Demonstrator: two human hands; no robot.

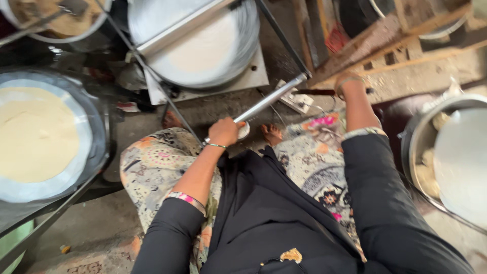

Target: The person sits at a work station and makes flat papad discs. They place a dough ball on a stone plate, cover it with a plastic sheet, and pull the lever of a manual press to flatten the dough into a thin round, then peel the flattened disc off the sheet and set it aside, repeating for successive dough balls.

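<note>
My left hand (pixel 223 132) grips the lower end of a shiny metal lever handle (pixel 271 98) that slants up to the right toward a dark frame bar. Above it sits a round steel press plate (pixel 203 45) with a pale flattened disc on it, resting on a white square base (pixel 253 76). My right hand (pixel 348 84) reaches out to the right, fingers bent down by a wooden plank (pixel 385 40); what it touches is hidden. I sit on the floor in a patterned dress with black sleeves, and my bare feet show below the lever.
A big round pan (pixel 96 127) with a pale flat dough sheet lies at left on a dark metal stand. A steel bowl (pixel 421 132) holding dough pieces and a lid stands at right. Another bowl (pixel 50 20) with flour is at top left. Wooden planks cross the top right.
</note>
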